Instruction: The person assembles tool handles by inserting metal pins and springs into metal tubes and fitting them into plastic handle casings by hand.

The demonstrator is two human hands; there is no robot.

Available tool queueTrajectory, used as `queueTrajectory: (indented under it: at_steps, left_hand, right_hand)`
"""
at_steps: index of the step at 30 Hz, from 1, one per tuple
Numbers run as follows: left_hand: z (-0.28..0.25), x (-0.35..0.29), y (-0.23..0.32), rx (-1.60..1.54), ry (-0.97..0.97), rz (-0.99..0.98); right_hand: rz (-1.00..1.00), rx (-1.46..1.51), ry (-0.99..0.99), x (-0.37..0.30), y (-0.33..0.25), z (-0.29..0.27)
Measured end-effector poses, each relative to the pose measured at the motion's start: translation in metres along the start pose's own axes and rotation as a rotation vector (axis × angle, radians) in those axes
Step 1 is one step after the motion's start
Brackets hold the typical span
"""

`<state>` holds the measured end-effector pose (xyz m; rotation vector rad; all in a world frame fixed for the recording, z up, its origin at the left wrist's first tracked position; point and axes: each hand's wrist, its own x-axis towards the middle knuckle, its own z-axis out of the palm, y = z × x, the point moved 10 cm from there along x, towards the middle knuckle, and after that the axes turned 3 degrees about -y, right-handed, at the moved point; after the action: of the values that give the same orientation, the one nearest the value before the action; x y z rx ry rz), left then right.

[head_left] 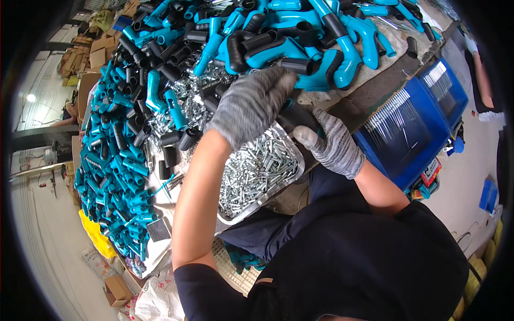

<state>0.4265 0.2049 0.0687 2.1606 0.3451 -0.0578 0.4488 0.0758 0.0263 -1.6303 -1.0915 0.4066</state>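
My left hand [256,101], in a grey knitted glove, is over the front of the metal tray [300,155], its fingers bent together. What they hold, if anything, is hidden. My right hand [336,143], gloved alike, is closed round a dark tubular handle part [296,116], thumb along its near side. A bit of teal shows at that part's upper end, close beneath my left fingers. The tray is full of short silvery metal pins [257,174]. Just beyond my hands lie curved teal-and-black handle shells [321,72].
A large heap of teal and black plastic parts [123,166] covers the table's left side. Shiny metal fittings [171,112] lie amid it. Blue bins [396,166] with thin metal rods stand at right. Another person's arm [482,80] shows at far right.
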Motion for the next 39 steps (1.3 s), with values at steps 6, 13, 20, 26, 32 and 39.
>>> queueTrajectory:
  at_steps: [6,13,20,26,32,39]
  left_hand:
    - [-0.014,0.083,0.005,1.141,0.324,0.082]
    - [-0.035,0.079,0.004,1.139,0.422,-0.027]
    - [-0.087,-0.02,0.039,0.759,0.505,0.068]
    - [-0.087,-0.076,0.064,0.867,0.447,0.101]
    - [-0.072,-0.116,0.018,0.181,-0.031,-0.209]
    - [-0.081,-0.137,0.008,0.631,0.438,-0.438]
  right_hand:
    - [0.365,0.469,0.078,-0.008,0.05,-0.013]
    - [0.471,0.599,0.019,-0.01,0.064,-0.005]
    - [0.349,0.449,-0.04,-0.008,0.053,-0.008]
    - [-0.022,-0.079,-0.033,-0.006,0.016,0.004]
    - [-0.007,-0.049,-0.243,-0.01,-0.03,0.032]
    - [0.067,-0.03,-0.382,-0.015,-0.048,0.059]
